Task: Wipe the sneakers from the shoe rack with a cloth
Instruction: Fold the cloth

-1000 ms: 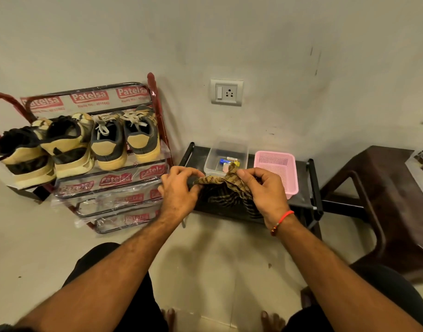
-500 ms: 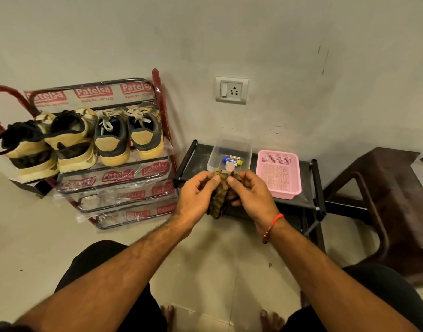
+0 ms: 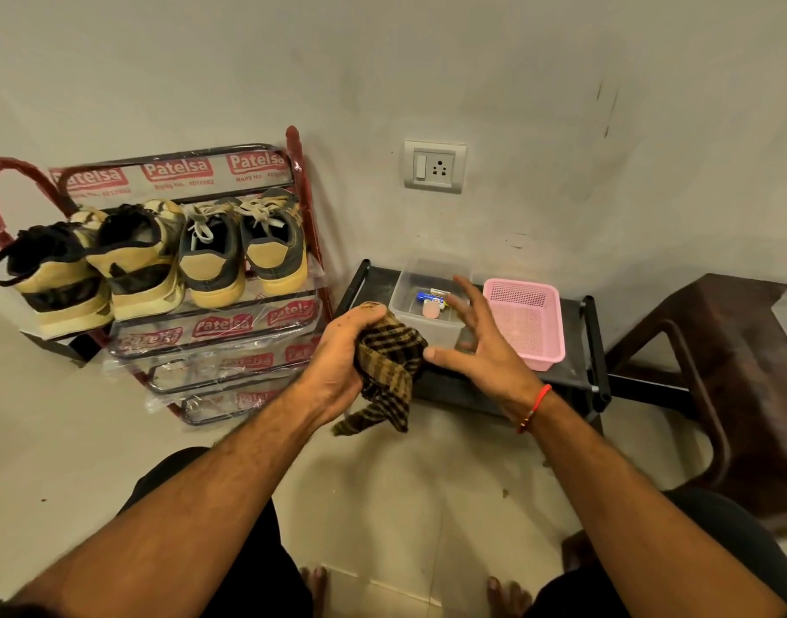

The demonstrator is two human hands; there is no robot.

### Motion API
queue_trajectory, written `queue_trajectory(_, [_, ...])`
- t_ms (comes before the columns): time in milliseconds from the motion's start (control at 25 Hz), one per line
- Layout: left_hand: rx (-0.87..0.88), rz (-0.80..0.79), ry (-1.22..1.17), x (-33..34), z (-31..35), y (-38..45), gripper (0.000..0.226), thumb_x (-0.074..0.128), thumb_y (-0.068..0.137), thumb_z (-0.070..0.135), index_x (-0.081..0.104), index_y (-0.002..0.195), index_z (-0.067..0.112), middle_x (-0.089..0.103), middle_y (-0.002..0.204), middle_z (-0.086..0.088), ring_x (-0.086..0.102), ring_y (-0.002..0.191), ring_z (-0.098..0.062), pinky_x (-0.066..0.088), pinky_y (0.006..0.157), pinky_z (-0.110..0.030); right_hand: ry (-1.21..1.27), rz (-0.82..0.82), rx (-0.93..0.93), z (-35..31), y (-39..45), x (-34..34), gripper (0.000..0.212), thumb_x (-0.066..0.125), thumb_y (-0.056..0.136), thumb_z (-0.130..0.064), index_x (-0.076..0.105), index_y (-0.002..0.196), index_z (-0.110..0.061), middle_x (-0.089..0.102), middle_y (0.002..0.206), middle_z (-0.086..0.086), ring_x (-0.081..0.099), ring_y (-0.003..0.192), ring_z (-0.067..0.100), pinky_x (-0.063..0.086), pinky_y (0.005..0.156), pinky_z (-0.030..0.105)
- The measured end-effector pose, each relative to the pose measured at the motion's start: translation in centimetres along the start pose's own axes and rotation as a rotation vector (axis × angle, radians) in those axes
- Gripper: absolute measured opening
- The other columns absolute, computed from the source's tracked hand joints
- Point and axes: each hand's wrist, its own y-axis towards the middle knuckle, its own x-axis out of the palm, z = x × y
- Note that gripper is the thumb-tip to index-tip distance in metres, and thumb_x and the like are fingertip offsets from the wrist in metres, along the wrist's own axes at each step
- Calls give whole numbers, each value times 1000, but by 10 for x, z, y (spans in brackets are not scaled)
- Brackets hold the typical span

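My left hand [image 3: 344, 359] grips a bunched brown and black checked cloth [image 3: 389, 372], which hangs down in front of a low black stand. My right hand [image 3: 476, 345] is just right of the cloth with fingers spread and holds nothing. To the left, a red wire shoe rack [image 3: 300, 180] wrapped in printed plastic carries several sneakers on its top shelf. Two are tan and black high-tops [image 3: 132, 265], and two are dark grey and tan low sneakers [image 3: 213, 265] with pale laces, heels toward me.
A low black stand [image 3: 592, 350] against the wall holds a clear plastic box [image 3: 427, 327] with small items and a pink basket [image 3: 525, 323]. A dark brown chair [image 3: 717, 372] stands at the right. A wall socket [image 3: 434, 167] is above. My knees and bare feet are at the bottom.
My right hand has let go of the cloth and spread open to the right. My left hand now holds the bunched cloth alone.
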Motion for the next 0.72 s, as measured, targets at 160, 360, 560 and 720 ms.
queue_trajectory(160, [16, -264, 140, -9, 3, 0, 24, 72, 85, 15, 67, 109, 12, 68, 104, -14, 66, 99, -27, 52, 91, -42, 53, -297, 61, -4, -2, -5, 68, 76, 83, -12, 47, 143, -27, 64, 127, 10, 62, 119, 26, 50, 102, 42])
queue_trajectory(360, [221, -136, 1070, -28, 2, 11, 18, 76, 88, 27, 68, 104, 25, 70, 102, 3, 66, 100, -15, 54, 94, -41, 81, 203, 37, -8, 3, -10, 24, 75, 77, 9, 71, 90, -11, 75, 90, 11, 69, 86, 22, 56, 88, 38])
queue_trajectory(560, [363, 281, 1327, -38, 0, 20, 14, 59, 97, 20, 70, 106, 23, 60, 108, 0, 56, 103, -16, 50, 91, -35, -294, 71, 213, -5, 5, -14, 12, 79, 84, -23, 75, 92, -15, 76, 89, 6, 71, 89, 21, 56, 84, 33])
queue_trajectory(720, [295, 290, 1009, -35, 3, 20, 27, 46, 103, 15, 72, 109, 16, 71, 106, -1, 63, 104, -18, 53, 96, -41, -160, 75, 186, -4, 5, -15, 10, 79, 83, -19, 76, 93, -16, 75, 93, 6, 69, 96, 24, 55, 86, 33])
